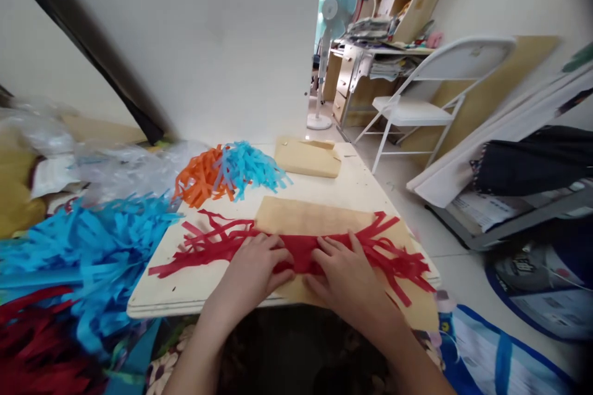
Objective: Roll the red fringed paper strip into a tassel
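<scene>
A band of red fringed paper stretches across a low white table, its cut strips spreading out to the left and right. My left hand grips the band left of its middle, fingers curled over the top and thumb at the near edge. Close beside it, my right hand holds the band the same way on the right. The part of the paper beneath both palms is hidden. Under the red paper lies a tan sheet, partly covered.
Orange and light blue fringed tassels sit at the table's back left, near a tan folded piece. Left of the table are heaps of blue fringed paper and dark red fringed paper. A white folding chair stands beyond, at right.
</scene>
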### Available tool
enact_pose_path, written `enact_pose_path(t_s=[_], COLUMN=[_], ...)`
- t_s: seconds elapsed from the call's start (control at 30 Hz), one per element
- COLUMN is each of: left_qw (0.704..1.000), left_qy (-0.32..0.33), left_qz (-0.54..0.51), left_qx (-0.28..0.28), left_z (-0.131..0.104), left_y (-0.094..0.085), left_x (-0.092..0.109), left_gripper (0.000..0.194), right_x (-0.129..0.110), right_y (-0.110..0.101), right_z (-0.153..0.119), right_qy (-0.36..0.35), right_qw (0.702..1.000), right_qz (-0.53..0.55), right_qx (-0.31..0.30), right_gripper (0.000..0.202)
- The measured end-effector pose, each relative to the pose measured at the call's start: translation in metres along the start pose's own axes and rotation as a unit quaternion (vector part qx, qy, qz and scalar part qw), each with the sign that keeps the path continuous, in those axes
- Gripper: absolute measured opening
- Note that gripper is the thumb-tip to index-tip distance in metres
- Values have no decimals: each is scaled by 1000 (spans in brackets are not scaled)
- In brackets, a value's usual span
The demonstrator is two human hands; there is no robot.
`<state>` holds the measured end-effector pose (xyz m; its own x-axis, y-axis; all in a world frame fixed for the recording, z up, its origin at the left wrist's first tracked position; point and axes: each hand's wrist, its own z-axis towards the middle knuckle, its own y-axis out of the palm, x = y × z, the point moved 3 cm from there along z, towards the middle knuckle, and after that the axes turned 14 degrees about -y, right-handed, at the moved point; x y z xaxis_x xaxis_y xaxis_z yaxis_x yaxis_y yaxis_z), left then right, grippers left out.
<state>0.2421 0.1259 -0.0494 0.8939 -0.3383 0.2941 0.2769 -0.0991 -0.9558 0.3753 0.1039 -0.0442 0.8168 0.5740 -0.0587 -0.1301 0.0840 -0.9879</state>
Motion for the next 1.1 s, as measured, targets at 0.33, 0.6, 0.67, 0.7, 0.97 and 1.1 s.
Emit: enact_pose_path(t_s=[0.33,0.6,0.67,0.7,0.97,1.1], left_qw=[989,981,980,980,977,980], left_qy=[67,49,49,52,91,75], left_qz=[28,74,72,71,56,53], left_qx=[128,171,176,176,185,175], left_z=[-8,-12,-14,-14,-19,-18], left_y=[12,13,13,13,13,10], left_x=[2,3,3,2,-1,-4], left_gripper=[10,9,11,11,20,23], right_x=[4,-7,-9,-11,-19,-18], right_y=[6,13,12,12,19,17], right_z=[-7,-3,-3,-3,1,2], right_qy=[5,-53,-53,-52,-86,-62], right_qw=[994,990,989,988,984,983], right_qz=[-11,51,50,49,116,141], right_qx=[109,123,132,138,106,100], right_gripper=[11,11,11,11,18,15])
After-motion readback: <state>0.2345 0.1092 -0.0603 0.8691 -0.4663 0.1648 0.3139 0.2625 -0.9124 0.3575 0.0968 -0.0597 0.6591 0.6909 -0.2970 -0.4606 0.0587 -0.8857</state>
